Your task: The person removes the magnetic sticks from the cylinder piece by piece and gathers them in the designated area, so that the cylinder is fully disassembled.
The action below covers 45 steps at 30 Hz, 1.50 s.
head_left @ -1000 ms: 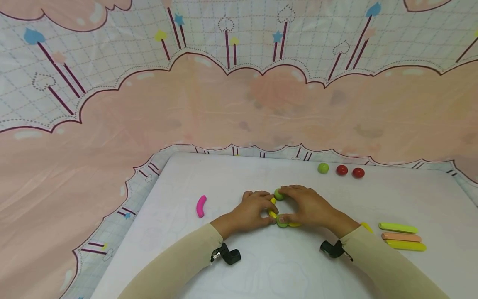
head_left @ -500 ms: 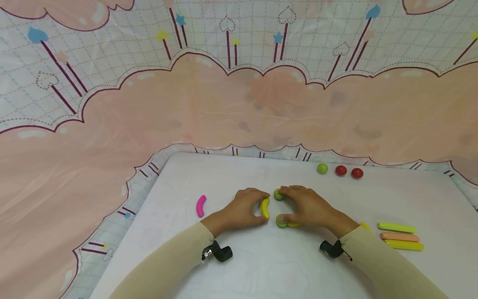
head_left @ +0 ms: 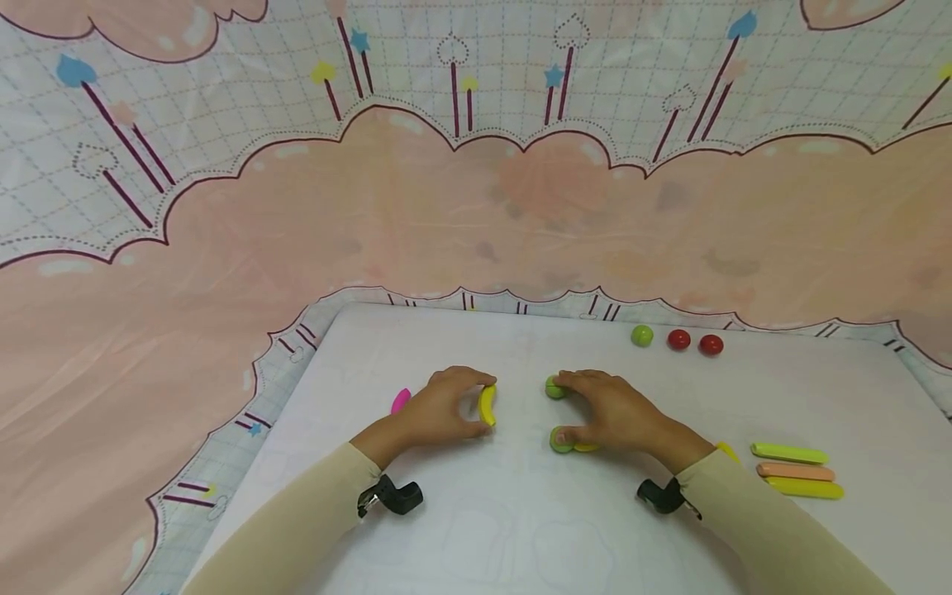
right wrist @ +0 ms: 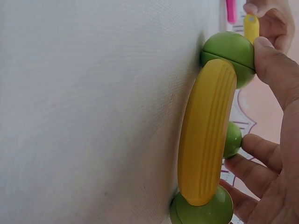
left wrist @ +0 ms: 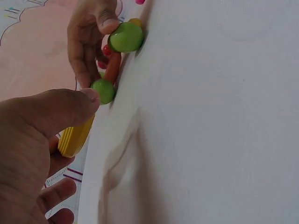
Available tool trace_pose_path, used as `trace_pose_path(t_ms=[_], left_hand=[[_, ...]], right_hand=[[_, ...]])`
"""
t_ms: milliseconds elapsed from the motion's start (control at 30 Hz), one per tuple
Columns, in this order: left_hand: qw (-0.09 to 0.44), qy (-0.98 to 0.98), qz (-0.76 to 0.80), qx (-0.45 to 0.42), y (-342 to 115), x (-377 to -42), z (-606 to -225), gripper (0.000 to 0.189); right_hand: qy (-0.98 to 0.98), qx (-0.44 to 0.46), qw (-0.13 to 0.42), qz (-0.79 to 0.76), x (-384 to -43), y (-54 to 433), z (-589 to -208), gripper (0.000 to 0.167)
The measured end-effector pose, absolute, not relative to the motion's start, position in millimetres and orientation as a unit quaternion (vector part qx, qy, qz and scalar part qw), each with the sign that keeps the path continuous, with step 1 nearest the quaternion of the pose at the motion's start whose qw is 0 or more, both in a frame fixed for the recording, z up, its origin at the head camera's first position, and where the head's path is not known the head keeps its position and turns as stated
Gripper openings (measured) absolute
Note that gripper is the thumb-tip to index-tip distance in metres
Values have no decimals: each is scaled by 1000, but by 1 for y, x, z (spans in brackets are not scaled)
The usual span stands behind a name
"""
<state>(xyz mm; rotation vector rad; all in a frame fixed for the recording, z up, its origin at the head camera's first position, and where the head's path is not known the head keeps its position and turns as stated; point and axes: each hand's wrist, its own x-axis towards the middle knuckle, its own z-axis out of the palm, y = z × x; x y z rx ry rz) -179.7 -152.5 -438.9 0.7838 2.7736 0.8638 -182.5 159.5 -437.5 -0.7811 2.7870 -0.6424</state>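
Note:
A curved yellow toy rod (head_left: 487,405) is pinched by its two ends between the thumb and fingers of my left hand (head_left: 431,406), well left of the green balls. My right hand (head_left: 621,409) spans a built piece, with the thumb on the near green ball (head_left: 561,440) and fingertips on the far green ball (head_left: 554,387). In the right wrist view a ridged yellow rod (right wrist: 208,135) joins the thumb's ball to another green ball (right wrist: 201,210). An orange-red rod (left wrist: 112,67) shows between two balls in the left wrist view.
Left of my left hand lies a pink curved rod (head_left: 400,401), partly covered. A green ball (head_left: 642,335) and two red balls (head_left: 679,340) line the back of the white table (head_left: 491,529). Straight lime, peach and yellow rods (head_left: 805,487) lie at right.
My left hand has drawn the curved yellow rod away from the green balls to the left and now partly covers the pink rod. My right hand has stayed in place.

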Motion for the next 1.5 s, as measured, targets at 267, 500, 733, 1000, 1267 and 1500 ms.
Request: trace_pose_path(t_ms=[267, 500, 733, 1000, 1267, 1500], left_hand=[[64, 920, 302, 243, -173, -177, -435, 69], [79, 929, 290, 215, -191, -174, -432, 71], [76, 931, 292, 205, -208, -173, -429, 69], [77, 938, 286, 181, -231, -171, -430, 71], [87, 941, 286, 156, -249, -168, -430, 71], [83, 940, 298, 146, -264, -167, -431, 70]], right_hand=[[934, -264, 87, -226, -182, 162, -439, 92], [935, -259, 92, -225, -183, 162, -441, 94], [934, -261, 91, -228, -182, 162, -440, 94], [935, -256, 96, -227, -182, 162, -440, 95], [933, -263, 90, -227, -183, 163, -441, 94], [933, -265, 85, -228, -184, 163, -442, 94]])
